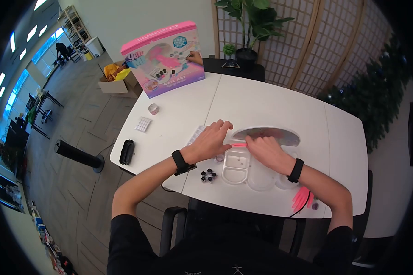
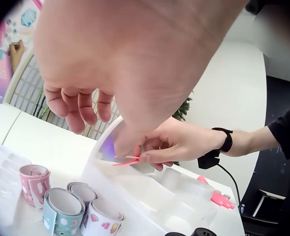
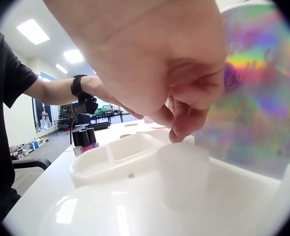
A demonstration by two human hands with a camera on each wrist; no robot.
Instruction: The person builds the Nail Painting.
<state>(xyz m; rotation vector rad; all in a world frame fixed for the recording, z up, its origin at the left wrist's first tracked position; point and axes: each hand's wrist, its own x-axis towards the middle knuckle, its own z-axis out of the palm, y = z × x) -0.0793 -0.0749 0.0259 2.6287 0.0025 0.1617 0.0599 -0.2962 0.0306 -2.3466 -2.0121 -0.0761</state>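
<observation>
My right hand (image 1: 270,153) pinches pink tweezers (image 2: 127,162) between thumb and fingers, over the white molded tray (image 1: 235,175). The two thin prongs point left, a little apart. My left hand (image 1: 210,140) hovers opposite, thumb tip close by the tweezers' prongs and the other fingers loosely bent, apart from the thumb. Behind the hands, an iridescent mirror panel (image 3: 255,93) stands upright at the tray's back. A white cup-shaped piece (image 3: 184,172) is under the right fingers in the right wrist view.
Dark-capped small bottles (image 1: 208,176) cluster left of the tray, near patterned rolls (image 2: 64,211). Pink hand-shaped piece (image 1: 302,199) lies at right beside a cable. A nail art box (image 1: 165,59), clear jar (image 1: 153,109), white pod sheet (image 1: 142,124) and black case (image 1: 127,152) occupy the left side.
</observation>
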